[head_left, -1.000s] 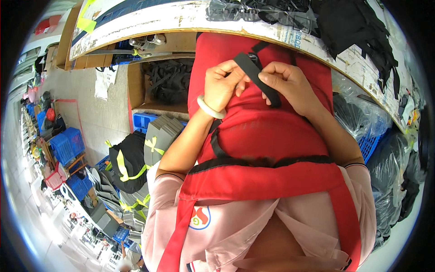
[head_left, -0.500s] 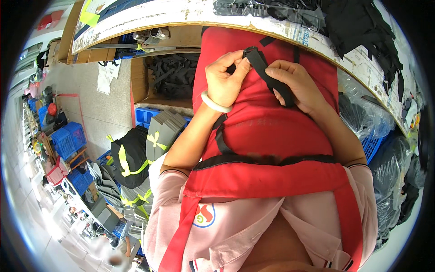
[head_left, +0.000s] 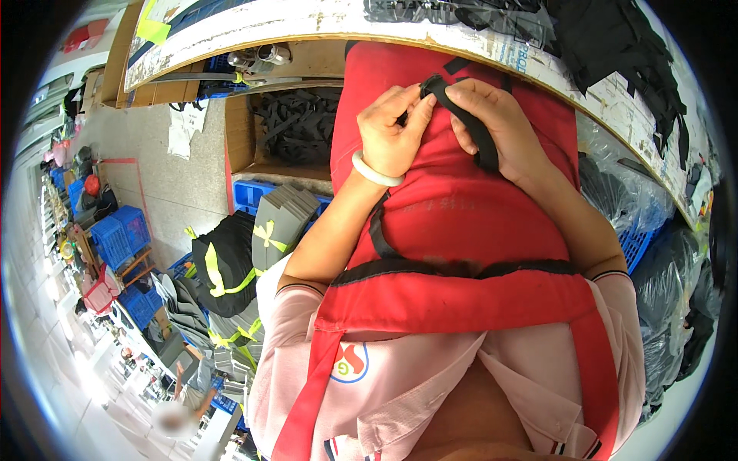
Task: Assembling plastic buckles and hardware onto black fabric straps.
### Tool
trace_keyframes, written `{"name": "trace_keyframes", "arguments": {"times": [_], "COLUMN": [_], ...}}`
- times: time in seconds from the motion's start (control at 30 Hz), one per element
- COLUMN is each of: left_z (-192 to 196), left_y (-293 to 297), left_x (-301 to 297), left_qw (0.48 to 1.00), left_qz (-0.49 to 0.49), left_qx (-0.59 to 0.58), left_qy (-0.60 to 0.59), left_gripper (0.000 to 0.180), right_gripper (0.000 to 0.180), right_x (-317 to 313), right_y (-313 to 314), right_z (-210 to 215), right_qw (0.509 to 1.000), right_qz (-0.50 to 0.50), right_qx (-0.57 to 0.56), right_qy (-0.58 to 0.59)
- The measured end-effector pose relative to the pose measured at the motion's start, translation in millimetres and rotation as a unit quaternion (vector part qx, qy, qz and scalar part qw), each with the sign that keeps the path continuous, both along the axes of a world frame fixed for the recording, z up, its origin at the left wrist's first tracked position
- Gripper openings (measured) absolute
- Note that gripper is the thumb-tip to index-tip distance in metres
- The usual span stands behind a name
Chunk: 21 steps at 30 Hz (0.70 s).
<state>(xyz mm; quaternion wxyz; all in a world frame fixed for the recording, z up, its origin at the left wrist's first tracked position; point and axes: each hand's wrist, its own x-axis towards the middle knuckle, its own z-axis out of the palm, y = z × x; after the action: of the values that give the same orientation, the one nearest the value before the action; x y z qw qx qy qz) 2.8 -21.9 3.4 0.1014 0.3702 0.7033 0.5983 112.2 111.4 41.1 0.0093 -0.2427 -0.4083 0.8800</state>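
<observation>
A black webbing strap (head_left: 480, 137) is held between both hands above my red apron (head_left: 461, 230). My left hand (head_left: 390, 131), with a pale bangle at its wrist, pinches the strap's far end between thumb and fingers. The fingers of my right hand (head_left: 496, 123) are closed on the strap a little to the right, thumb and fingertips close to the left hand's pinch. From there the strap curves down beneath the right palm. Whether a small part sits in the left pinch cannot be made out.
A white worktable edge (head_left: 323, 37) runs across the far side, with black fabric pieces (head_left: 615, 54) at its right. An open cardboard box (head_left: 296, 131) of black straps stands beyond my left arm. Tied grey bundles (head_left: 280, 215) lie left; plastic bags (head_left: 665, 307) lie right.
My right hand has moved up and left along the strap, closer to the left hand. The strap now bends in a rounder curve. My left hand has shifted slightly right.
</observation>
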Motion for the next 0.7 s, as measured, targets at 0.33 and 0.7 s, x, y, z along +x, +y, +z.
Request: {"name": "trace_keyframes", "arguments": {"times": [0.33, 0.7], "left_z": [-3.4, 18.2], "left_y": [-11.2, -1.9], "left_x": [-8.8, -9.0], "left_qw": [0.993, 0.862], "left_qz": [-0.112, -0.054], "left_qx": [-0.034, 0.058], "left_qy": [-0.036, -0.5], "left_gripper": [0.018, 0.017], "right_gripper": [0.029, 0.012], "right_x": [-2.0, -1.5], "right_y": [9.0, -9.5], "right_z": [-16.0, 14.4], "right_qw": [0.998, 0.882], "right_qz": [0.024, -0.087], "right_qx": [0.053, 0.428], "right_qy": [-0.027, 0.178]}}
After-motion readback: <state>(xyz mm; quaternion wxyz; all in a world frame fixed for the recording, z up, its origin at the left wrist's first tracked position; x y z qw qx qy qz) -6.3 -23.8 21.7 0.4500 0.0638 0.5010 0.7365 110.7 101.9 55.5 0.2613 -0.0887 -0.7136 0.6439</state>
